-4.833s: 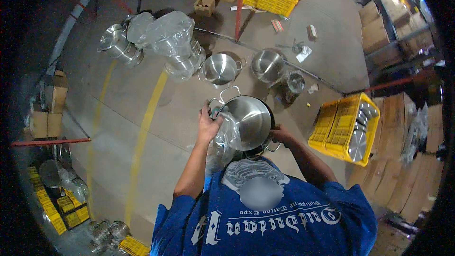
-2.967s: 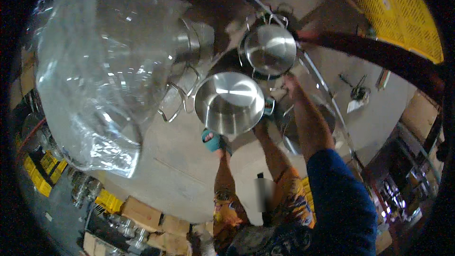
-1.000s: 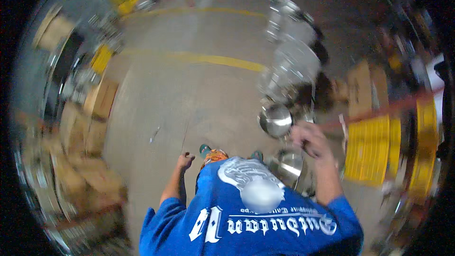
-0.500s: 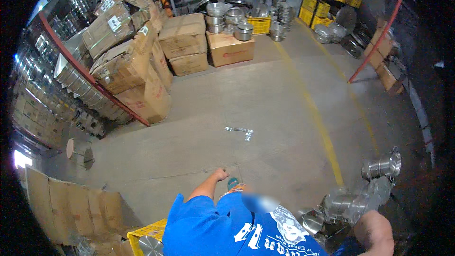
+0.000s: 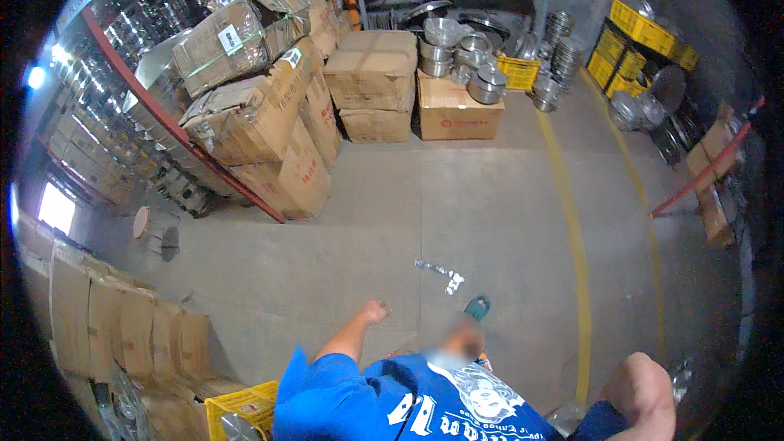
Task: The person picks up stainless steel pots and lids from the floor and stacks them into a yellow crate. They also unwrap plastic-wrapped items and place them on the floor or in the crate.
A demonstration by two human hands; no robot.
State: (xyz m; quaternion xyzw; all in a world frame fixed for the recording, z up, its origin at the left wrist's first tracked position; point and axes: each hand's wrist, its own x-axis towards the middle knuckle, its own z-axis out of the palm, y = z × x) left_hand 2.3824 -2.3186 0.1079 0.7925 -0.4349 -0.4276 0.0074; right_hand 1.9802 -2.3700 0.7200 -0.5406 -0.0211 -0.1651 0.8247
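Cardboard boxes (image 5: pixel 269 106) crowded the frame's upper left above bare concrete floor (image 5: pixel 490 196). Left hand (image 5: pixel 374 311), lower centre, was fisted, empty. Right hand lay beyond the lower-right edge; its grip couldn't be told.

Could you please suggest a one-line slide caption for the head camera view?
Left hand closed and empty above the concrete floor, facing stacked cardboard boxes and steel pots.

The grey concrete floor (image 5: pixel 343 253) bears stacked cardboard boxes (image 5: pixel 371 82), steel pots (image 5: pixel 486 86), yellow crates (image 5: pixel 645 33) and a foil scrap (image 5: pixel 441 273).
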